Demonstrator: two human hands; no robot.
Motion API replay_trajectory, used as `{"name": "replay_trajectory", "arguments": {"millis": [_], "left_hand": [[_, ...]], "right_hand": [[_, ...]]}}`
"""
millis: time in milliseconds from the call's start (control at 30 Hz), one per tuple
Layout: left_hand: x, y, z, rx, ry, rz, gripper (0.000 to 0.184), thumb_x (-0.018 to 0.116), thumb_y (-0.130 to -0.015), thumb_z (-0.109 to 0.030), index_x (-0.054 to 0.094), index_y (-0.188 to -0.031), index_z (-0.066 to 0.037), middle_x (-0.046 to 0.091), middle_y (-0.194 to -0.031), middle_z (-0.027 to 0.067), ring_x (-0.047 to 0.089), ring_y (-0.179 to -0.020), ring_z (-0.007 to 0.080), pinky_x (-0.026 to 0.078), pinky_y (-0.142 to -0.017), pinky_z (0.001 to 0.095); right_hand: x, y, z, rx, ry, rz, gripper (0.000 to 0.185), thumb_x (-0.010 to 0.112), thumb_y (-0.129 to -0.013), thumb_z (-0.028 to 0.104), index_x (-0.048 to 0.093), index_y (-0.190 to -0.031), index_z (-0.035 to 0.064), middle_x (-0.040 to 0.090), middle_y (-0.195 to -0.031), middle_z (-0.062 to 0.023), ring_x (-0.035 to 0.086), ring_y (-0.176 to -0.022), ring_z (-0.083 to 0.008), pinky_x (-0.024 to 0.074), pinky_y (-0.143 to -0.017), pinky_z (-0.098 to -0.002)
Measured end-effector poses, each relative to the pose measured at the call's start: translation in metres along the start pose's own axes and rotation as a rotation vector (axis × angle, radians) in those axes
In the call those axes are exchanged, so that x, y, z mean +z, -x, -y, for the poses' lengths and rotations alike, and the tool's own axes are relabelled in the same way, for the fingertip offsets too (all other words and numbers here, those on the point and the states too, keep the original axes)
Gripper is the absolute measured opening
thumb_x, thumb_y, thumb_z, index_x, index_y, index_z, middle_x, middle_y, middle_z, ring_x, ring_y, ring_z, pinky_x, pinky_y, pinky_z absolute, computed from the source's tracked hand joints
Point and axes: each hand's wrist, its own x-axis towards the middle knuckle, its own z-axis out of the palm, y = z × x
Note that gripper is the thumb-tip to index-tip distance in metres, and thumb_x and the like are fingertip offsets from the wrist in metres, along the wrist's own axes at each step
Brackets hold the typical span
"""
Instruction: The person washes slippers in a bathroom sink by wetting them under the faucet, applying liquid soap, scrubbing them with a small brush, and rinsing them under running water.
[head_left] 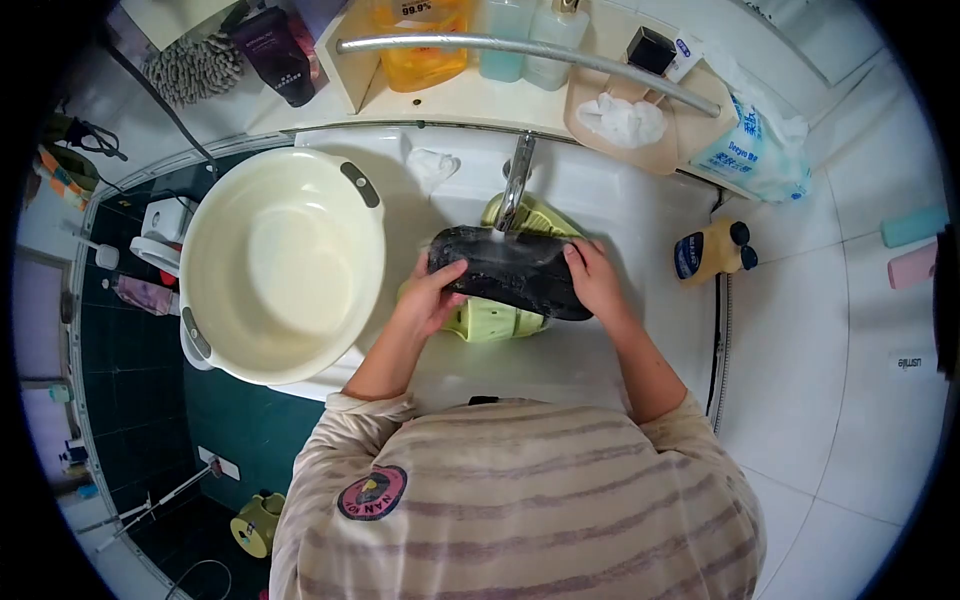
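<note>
Over the white sink (665, 255) I hold a flat, wet, black oblong item (510, 275) with rounded ends; its exact kind is unclear. My left hand (432, 298) grips its left end, thumb on top. At the right end, my right hand (597, 278) is closed on it, thumb also on top. The faucet (517, 185) is right above the item, with what looks like water running onto it. Beneath it lies a pale green plastic thing with slots (490, 322), partly hidden by the black item.
A large cream basin (350, 300) stands on the counter at the left. Bottles, such as an orange one (422, 60), line the shelf behind a metal rail (450, 41). A tan bottle (708, 252) lies on the right ledge, and a tissue pack (755, 155) stands at the back right.
</note>
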Motion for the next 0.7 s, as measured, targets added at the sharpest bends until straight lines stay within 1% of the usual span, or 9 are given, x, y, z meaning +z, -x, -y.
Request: {"name": "replay_trajectory", "arguments": {"millis": [100, 233, 300, 400, 467, 533, 567, 633, 700], "left_hand": [[-0.017, -0.004, 0.015, 0.212, -0.032, -0.157, 0.049, 0.067, -0.082, -0.004, 0.043, -0.124, -0.010, 0.059, -0.108, 0.0078, 0.061, -0.093, 0.0205, 0.055, -0.070, 0.0346], [-0.025, -0.002, 0.025, 0.290, -0.196, -0.325, 0.050, 0.067, -0.083, -0.005, 0.042, -0.126, -0.010, 0.059, -0.108, 0.0067, 0.060, -0.094, 0.0190, 0.054, -0.072, 0.0348], [-0.047, -0.017, 0.043, 0.603, -0.506, -0.336, 0.050, 0.066, -0.084, -0.006, 0.041, -0.127, -0.011, 0.058, -0.109, 0.0065, 0.059, -0.094, 0.0180, 0.053, -0.073, 0.0336], [-0.047, -0.015, 0.039, 0.454, -0.477, -0.335, 0.048, 0.064, -0.085, -0.006, 0.042, -0.127, -0.009, 0.058, -0.109, 0.0085, 0.060, -0.095, 0.0190, 0.054, -0.071, 0.0322], [-0.030, 0.000, 0.029, 0.380, -0.304, -0.309, 0.046, 0.065, -0.084, -0.006, 0.043, -0.124, -0.005, 0.059, -0.107, 0.0100, 0.061, -0.092, 0.0200, 0.053, -0.071, 0.0321], [-0.024, 0.008, 0.026, 0.295, -0.131, -0.296, 0.045, 0.066, -0.083, -0.005, 0.044, -0.122, -0.002, 0.060, -0.106, 0.0116, 0.062, -0.089, 0.0209, 0.053, -0.072, 0.0321], [-0.024, 0.010, 0.027, 0.247, -0.022, -0.256, 0.042, 0.066, -0.082, -0.005, 0.046, -0.119, -0.003, 0.061, -0.103, 0.0105, 0.062, -0.087, 0.0204, 0.053, -0.069, 0.0314], [-0.027, 0.013, 0.026, 0.203, 0.083, -0.215, 0.040, 0.066, -0.081, -0.004, 0.048, -0.117, -0.004, 0.062, -0.101, 0.0095, 0.063, -0.085, 0.0199, 0.054, -0.065, 0.0307], [-0.035, 0.021, 0.022, 0.010, -0.033, -0.108, 0.038, 0.066, -0.081, -0.003, 0.051, -0.115, -0.006, 0.062, -0.101, 0.0072, 0.063, -0.085, 0.0190, 0.054, -0.064, 0.0299]], "right_hand": [[0.008, -0.003, 0.024, -0.042, 0.141, 0.033, 0.042, 0.050, -0.092, 0.038, 0.054, -0.118, 0.0061, 0.056, -0.111, -0.0179, 0.058, -0.099, -0.0383, 0.0465, -0.083, -0.0446], [0.016, -0.005, 0.044, -0.062, 0.258, 0.145, 0.043, 0.049, -0.092, 0.038, 0.051, -0.119, 0.0050, 0.055, -0.114, -0.0185, 0.058, -0.099, -0.0383, 0.0476, -0.081, -0.0484], [0.019, -0.006, 0.041, -0.093, 0.304, 0.133, 0.041, 0.049, -0.092, 0.035, 0.051, -0.117, 0.0033, 0.055, -0.114, -0.0192, 0.059, -0.095, -0.0396, 0.0490, -0.079, -0.0475], [0.018, -0.014, 0.027, -0.214, 0.066, 0.018, 0.026, 0.052, -0.091, 0.023, 0.058, -0.107, 0.0034, 0.062, -0.099, -0.0194, 0.061, -0.084, -0.0395, 0.0499, -0.075, -0.0441], [-0.006, -0.030, 0.022, -0.120, -0.011, -0.120, 0.022, 0.054, -0.090, 0.020, 0.060, -0.103, 0.0040, 0.064, -0.088, -0.0177, 0.063, -0.082, -0.0355, 0.0498, -0.073, -0.0423], [-0.020, -0.067, -0.018, -0.082, -0.043, -0.445, 0.021, 0.060, -0.086, 0.017, 0.060, -0.103, 0.0044, 0.064, -0.077, -0.0124, 0.063, -0.070, -0.0278, 0.0505, -0.068, -0.0372], [-0.018, -0.102, -0.069, 0.103, -0.252, -0.581, 0.024, 0.061, -0.085, 0.015, 0.057, -0.106, 0.0039, 0.064, -0.088, -0.0140, 0.062, -0.071, -0.0275, 0.0508, -0.065, -0.0373], [-0.048, -0.133, -0.056, 0.585, -0.727, -0.827, 0.043, 0.063, -0.086, 0.020, 0.047, -0.124, 0.0084, 0.058, -0.090, -0.0111, 0.055, -0.061, -0.0201, 0.0488, -0.053, -0.0304], [-0.064, -0.160, -0.075, 0.720, -0.595, -0.865, 0.049, 0.064, -0.084, 0.026, 0.046, -0.125, 0.0046, 0.057, -0.103, -0.0164, 0.058, -0.071, -0.0232, 0.0508, -0.059, -0.0372]]}}
